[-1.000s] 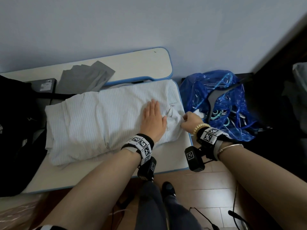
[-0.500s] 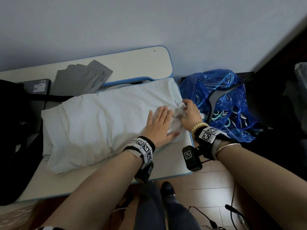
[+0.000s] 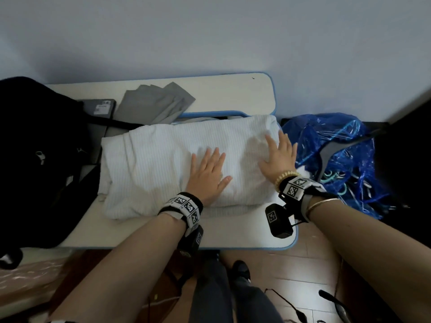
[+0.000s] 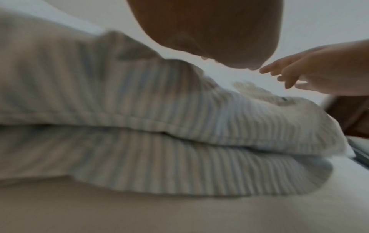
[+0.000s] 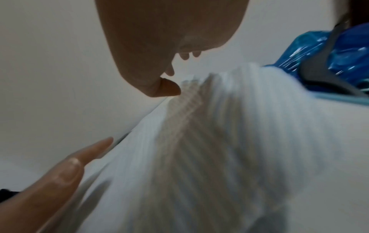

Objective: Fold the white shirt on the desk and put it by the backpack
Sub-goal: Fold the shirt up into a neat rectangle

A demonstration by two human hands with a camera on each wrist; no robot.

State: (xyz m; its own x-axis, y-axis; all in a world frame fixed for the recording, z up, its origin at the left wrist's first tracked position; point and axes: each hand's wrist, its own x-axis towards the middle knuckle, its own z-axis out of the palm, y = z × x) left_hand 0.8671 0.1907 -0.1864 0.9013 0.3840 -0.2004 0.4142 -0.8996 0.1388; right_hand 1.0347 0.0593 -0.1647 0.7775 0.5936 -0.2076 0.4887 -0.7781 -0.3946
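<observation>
The white pin-striped shirt point(image 3: 163, 164) lies folded into a long bundle across the white desk point(image 3: 130, 231). My left hand point(image 3: 206, 172) lies flat on the shirt's middle, fingers straight. My right hand point(image 3: 278, 155) presses flat on the shirt's right end near the desk edge. The black backpack point(image 3: 35, 159) fills the desk's left side, just left of the shirt. In the left wrist view the shirt point(image 4: 159, 141) shows as two stacked layers, with the right hand point(image 4: 319, 78) beyond. In the right wrist view the shirt point(image 5: 239, 141) fills the frame under the palm.
A folded grey cloth point(image 3: 154, 103) and a dark box point(image 3: 100, 108) lie on the raised back shelf. A blue plastic bag point(image 3: 338, 159) with hangers sits on the floor right of the desk. Cables lie on the wooden floor point(image 3: 303, 276) near my legs.
The right hand has let go of the pinched shirt corner and now lies flat on the right end. The left hand slid left along the shirt. The corner is tucked in.
</observation>
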